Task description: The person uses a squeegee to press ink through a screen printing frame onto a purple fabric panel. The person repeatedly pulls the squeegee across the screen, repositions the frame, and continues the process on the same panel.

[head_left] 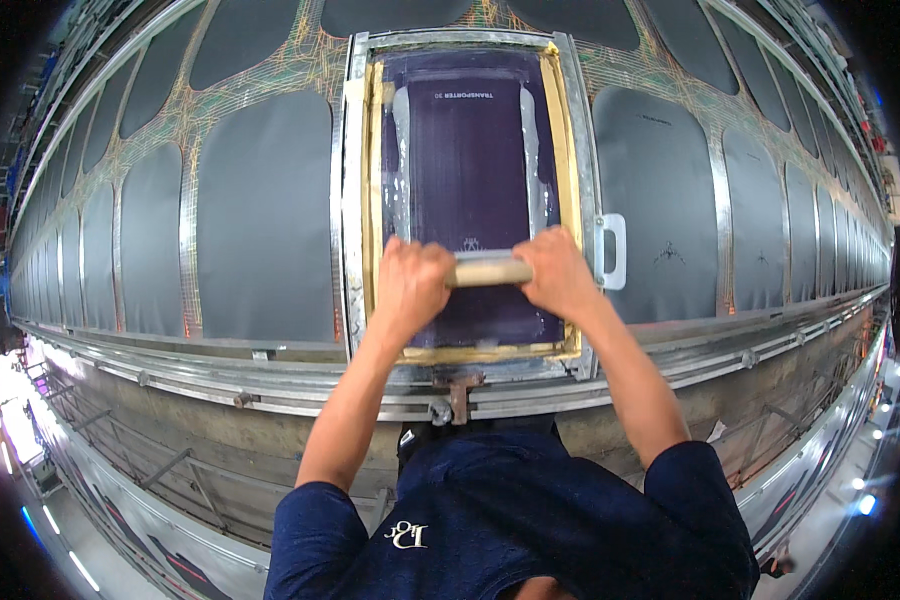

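A squeegee with a pale wooden handle (pixel 492 271) lies crosswise over a dark purple printing screen (pixel 465 170). My left hand (pixel 411 285) is wrapped round its left end, and my right hand (pixel 557 268) grips the right end. Both forearms reach up from below. Around the screen runs a metal frame (pixel 355 200) edged with yellowish tape. Pale wet-looking streaks mark the mesh on both sides. The squeegee's blade is mostly hidden by its handle and my hands.
Dark grey panels (pixel 260 215) lie in rows on the long table to either side; some at the right carry a small dark print. A white handle (pixel 612 252) sticks out from the frame's right side. Metal rails (pixel 270 385) run along the table's near edge, with a clamp (pixel 458 398) below the screen.
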Demonstrator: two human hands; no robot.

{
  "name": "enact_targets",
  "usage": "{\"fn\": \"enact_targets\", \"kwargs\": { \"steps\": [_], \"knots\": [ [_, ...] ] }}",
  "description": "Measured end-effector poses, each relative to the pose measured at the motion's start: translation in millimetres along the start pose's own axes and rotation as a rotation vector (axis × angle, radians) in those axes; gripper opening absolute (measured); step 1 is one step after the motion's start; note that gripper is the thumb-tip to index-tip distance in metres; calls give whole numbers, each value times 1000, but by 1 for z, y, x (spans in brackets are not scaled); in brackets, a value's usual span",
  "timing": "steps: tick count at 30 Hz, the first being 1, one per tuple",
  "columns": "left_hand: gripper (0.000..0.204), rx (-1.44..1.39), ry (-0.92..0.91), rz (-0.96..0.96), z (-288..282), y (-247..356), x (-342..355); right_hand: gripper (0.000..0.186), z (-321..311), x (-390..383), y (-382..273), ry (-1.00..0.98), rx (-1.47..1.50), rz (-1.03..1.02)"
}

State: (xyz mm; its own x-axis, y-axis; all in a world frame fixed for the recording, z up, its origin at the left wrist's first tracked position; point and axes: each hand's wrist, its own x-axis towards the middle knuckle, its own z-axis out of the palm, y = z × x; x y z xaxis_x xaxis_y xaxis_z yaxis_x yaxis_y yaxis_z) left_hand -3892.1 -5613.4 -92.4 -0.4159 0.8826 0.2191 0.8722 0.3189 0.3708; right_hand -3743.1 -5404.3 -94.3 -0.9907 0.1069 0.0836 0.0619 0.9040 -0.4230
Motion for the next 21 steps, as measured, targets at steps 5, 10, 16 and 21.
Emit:
{"fn": "enact_targets", "kwargs": {
  "steps": [5, 10, 16, 21],
  "knots": [
    [26, 11, -5, -25, -8, 36, -53, 43, -18, -46, -27, -42, 204, 80],
    [31, 92, -36, 26, -18, 35, -51, 48, -9, -43, 96, 532, -123, 689],
    [31, 32, -112, 4, -15, 27, -65, 39, 1, -50, 120, 495, 232, 874],
    [23, -26, 13, 19, -29, 15, -83, 36, -53, -23, 58, 486, 289, 984]
  ]
}}
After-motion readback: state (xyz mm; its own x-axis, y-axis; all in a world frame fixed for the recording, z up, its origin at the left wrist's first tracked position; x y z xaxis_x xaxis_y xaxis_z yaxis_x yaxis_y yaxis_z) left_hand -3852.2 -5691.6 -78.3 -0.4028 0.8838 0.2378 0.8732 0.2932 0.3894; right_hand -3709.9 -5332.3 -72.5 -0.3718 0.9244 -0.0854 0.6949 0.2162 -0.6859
